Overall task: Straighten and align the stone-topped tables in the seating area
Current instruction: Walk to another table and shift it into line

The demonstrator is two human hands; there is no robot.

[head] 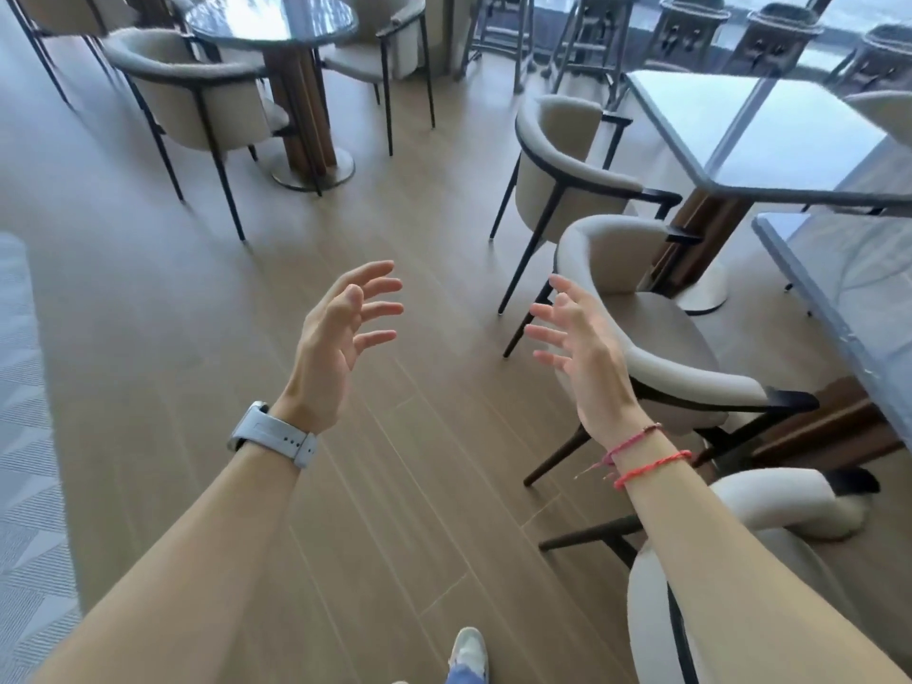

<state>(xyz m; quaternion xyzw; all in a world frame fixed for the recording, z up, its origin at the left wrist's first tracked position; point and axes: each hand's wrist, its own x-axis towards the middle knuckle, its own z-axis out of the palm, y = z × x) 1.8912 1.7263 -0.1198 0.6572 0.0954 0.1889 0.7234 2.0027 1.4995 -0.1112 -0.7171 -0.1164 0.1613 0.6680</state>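
Tables untouched; both hands raised empty over the floor.

Left hand and right hand hang in mid-air, palms facing each other, fingers spread wide, gripping nothing. A watch sits on the left wrist, red cords on the right. Below them lies bare wood floor. Just right of the right hand stands a cream chair. Square tables sit at right: the far one beyond that chair, the near one at the frame edge. A round table stands well apart, upper left.
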